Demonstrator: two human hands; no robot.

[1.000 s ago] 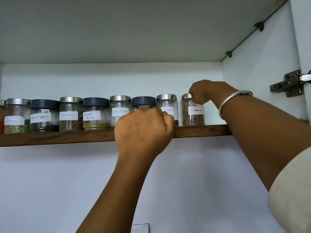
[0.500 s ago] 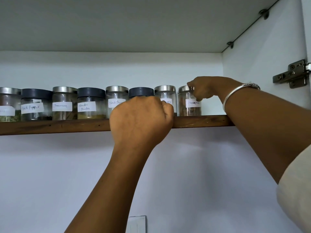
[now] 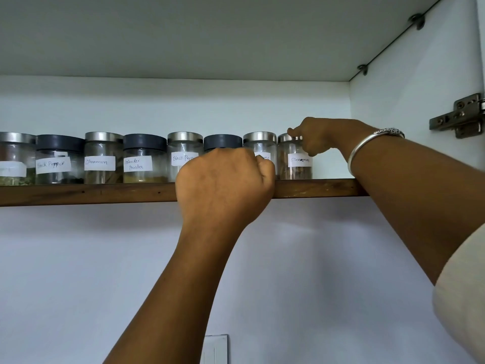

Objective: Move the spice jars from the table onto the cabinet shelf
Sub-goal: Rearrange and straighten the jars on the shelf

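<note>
Placement step, apparently: the left hand curls at the brown wooden cabinet shelf edge, fingers hidden, hold on the dark-lidded glass jar unconfirmable; beyond, the right hand pinches the steel lid of the shelved glass Cinnamon jar, which next likely needs release without tipping neighbours.
</note>
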